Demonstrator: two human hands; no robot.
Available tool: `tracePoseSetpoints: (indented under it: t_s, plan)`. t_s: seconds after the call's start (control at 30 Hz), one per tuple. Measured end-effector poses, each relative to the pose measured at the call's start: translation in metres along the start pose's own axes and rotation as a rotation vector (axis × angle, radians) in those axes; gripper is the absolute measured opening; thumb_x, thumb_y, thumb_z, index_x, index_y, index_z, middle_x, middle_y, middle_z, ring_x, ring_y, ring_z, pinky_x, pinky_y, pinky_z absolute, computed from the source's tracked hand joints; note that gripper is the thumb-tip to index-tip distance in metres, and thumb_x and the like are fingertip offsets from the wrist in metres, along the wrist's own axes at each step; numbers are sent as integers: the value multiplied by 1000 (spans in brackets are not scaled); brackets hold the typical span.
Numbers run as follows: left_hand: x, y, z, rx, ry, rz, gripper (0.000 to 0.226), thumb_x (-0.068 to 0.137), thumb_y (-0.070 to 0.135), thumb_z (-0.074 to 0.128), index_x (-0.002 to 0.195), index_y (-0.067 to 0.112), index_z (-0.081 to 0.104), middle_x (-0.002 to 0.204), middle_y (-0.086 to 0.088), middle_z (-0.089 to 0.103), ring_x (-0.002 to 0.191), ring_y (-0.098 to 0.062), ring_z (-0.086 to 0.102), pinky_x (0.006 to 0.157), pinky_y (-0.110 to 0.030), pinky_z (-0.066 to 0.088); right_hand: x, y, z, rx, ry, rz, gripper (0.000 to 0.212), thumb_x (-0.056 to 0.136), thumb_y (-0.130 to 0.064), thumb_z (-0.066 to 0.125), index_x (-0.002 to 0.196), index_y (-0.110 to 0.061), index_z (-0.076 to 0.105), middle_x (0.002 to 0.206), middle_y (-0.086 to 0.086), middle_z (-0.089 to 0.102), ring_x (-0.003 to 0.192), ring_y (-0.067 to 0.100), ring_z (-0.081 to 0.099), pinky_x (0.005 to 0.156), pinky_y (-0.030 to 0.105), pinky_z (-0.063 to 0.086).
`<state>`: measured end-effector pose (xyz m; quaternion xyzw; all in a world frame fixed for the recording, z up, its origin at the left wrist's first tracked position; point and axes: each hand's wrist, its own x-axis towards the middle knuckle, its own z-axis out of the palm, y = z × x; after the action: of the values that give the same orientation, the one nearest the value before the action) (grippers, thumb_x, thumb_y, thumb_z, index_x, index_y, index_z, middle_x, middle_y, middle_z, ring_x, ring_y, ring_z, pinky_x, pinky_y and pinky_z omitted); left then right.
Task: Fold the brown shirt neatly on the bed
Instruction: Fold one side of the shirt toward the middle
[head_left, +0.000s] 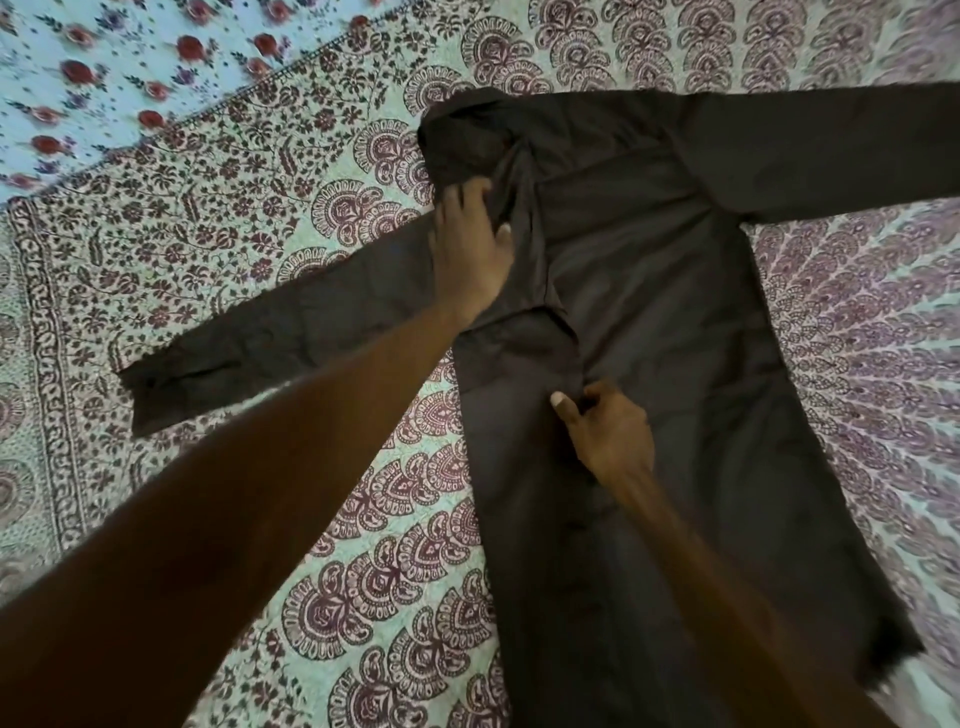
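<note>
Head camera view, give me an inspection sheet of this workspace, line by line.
Surface: bed covered by a patterned bedsheet; a floral cloth at the far corner.
Job's things: brown shirt spread out, both sleeves extended, not yet folded.
Clutter: nothing seen.
Grippers: left hand resting flat on the shirt near the collar; right hand pinching fabric at the shirt's middle.
Cables: nothing seen.
Surroundings: nothing seen beyond the bed.

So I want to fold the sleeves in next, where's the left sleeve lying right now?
In the head view the left sleeve lies flat on the bedsheet, stretched out to the left of the shirt, below the left hand.
</note>
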<state>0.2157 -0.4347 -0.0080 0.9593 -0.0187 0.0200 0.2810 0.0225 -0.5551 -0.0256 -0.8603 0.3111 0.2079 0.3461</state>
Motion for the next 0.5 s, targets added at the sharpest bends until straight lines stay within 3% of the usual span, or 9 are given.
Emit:
tracePoseSetpoints:
  t_s: [0.07,0.17,0.23,0.37,0.5]
  plan:
    - [-48,-11,-7,92,-12,8,46,81,26,63,125,21,50,124,-5,51,119,-27,47,99,-42,38,-15,10,-4,-14,-51,22,47,86,-62,56,107,-21,63,99,7,68,102,30,62,79,33,48]
    - [-123,-27,-15,142,-70,49,37,82,23,61,119,21,53,120,-6,50,113,-27,47,96,-40,38,-41,30,-5,-58,-153,24,42,84,-65,56,82,-23,60,74,-1,62,82,23,63,71,31,50]
    - [-175,-33,-18,142,-155,90,32,84,22,60,116,19,55,117,-7,50,111,-27,47,94,-41,40,-59,46,-3,-100,-194,18,41,83,-65,58,76,-24,57,70,-2,60,77,20,62,71,32,51]
    - [-267,-44,-23,187,-325,178,27,87,26,57,114,21,57,114,-5,49,108,-27,48,93,-41,43,-97,80,5,-185,-279,1,36,83,-54,65,91,-20,59,73,-2,60,78,17,61,68,27,44]
    - [-330,-50,-23,167,-385,204,31,89,30,56,118,20,56,115,-4,49,109,-25,47,95,-40,42,-132,114,14,-196,-258,58,38,81,-46,71,105,-18,61,97,8,70,97,27,65,79,31,48]
